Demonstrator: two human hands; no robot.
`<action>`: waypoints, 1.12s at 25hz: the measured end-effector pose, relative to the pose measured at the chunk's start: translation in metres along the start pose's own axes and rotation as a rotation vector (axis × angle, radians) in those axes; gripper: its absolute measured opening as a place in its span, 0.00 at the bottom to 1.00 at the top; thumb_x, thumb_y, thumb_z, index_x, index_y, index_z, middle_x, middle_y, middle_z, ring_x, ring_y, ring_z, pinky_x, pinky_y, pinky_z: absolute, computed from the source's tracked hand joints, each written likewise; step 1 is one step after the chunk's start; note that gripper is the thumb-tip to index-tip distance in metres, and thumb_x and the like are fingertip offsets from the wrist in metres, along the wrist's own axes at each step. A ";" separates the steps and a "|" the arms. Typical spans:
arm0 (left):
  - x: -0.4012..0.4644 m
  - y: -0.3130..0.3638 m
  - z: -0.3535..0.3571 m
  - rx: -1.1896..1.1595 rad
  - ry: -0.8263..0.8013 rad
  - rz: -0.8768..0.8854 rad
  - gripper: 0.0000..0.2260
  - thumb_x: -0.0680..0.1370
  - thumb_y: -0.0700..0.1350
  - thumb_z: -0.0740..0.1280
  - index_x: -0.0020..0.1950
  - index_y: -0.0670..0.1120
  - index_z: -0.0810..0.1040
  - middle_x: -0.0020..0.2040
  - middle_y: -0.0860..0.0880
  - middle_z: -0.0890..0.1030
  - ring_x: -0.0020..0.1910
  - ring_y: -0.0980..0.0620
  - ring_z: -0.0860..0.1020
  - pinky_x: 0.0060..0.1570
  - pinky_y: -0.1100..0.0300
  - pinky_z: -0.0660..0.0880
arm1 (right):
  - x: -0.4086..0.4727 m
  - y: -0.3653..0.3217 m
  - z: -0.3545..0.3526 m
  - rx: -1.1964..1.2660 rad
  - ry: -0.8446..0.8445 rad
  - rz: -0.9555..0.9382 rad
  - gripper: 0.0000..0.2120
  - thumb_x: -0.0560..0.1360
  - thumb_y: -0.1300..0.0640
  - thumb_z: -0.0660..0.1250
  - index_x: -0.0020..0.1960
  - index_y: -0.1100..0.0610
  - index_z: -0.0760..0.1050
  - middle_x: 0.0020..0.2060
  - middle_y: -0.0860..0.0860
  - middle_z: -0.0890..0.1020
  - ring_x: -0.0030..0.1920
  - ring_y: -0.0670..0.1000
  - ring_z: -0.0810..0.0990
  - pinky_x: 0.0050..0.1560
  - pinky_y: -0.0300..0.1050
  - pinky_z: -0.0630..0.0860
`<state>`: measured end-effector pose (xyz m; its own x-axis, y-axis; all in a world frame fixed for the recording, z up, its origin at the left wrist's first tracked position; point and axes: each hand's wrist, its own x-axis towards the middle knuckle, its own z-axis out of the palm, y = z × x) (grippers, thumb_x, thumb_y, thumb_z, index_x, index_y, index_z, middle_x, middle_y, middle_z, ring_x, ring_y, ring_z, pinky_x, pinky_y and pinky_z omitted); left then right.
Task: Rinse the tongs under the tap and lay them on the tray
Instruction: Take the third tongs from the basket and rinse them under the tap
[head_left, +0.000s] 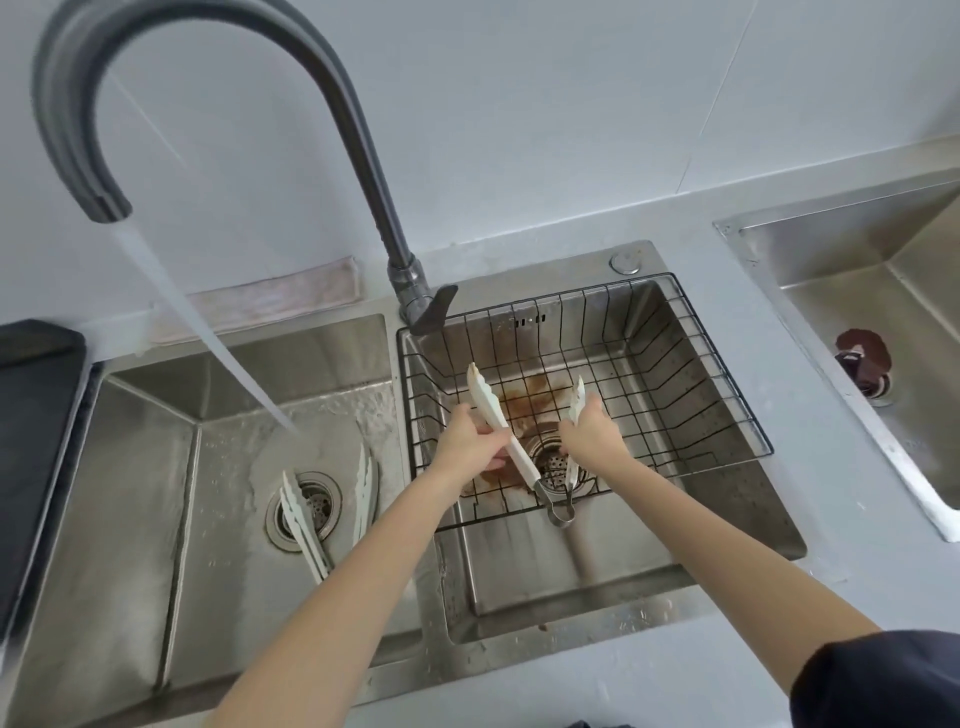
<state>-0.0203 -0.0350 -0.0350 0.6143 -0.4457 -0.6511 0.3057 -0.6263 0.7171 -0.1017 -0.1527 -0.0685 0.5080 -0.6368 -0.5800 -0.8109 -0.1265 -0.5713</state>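
Note:
White tongs with a metal hinge are spread wide over the wire basket in the right basin. My left hand grips the left arm of these tongs. My right hand grips their right arm near its tip. A second pair of white tongs lies on the floor of the left basin, beside the drain. The grey tap arches left, and its stream of water falls into the left basin. A dark tray sits at the far left.
A folded cloth lies behind the left basin. The tap's lever points toward the basket. Brown stains mark the right basin floor. Another steel sink with a drain plug stands at the right, across a grey counter.

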 end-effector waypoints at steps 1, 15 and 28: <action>-0.002 -0.001 -0.003 -0.031 0.004 0.007 0.31 0.75 0.37 0.65 0.74 0.42 0.54 0.49 0.48 0.76 0.45 0.50 0.79 0.48 0.58 0.78 | -0.005 -0.001 0.000 -0.008 0.010 -0.006 0.23 0.78 0.61 0.53 0.71 0.65 0.54 0.65 0.65 0.70 0.59 0.63 0.75 0.52 0.52 0.72; -0.012 0.003 0.001 -0.311 -0.034 -0.062 0.17 0.76 0.39 0.64 0.65 0.38 0.68 0.43 0.47 0.76 0.43 0.52 0.76 0.49 0.53 0.79 | -0.033 -0.021 -0.002 0.330 0.081 -0.003 0.18 0.78 0.62 0.54 0.67 0.64 0.63 0.55 0.60 0.76 0.52 0.60 0.82 0.45 0.45 0.82; -0.055 -0.032 -0.105 -0.279 0.216 0.351 0.11 0.75 0.45 0.66 0.57 0.47 0.73 0.41 0.49 0.79 0.40 0.48 0.80 0.52 0.45 0.79 | -0.064 -0.089 0.052 0.753 -0.152 -0.136 0.14 0.80 0.53 0.57 0.64 0.56 0.67 0.42 0.51 0.76 0.43 0.49 0.79 0.55 0.50 0.77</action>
<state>0.0123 0.0771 0.0038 0.8428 -0.4377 -0.3133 0.2181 -0.2545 0.9422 -0.0475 -0.0611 -0.0107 0.6667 -0.5350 -0.5190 -0.3510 0.3890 -0.8518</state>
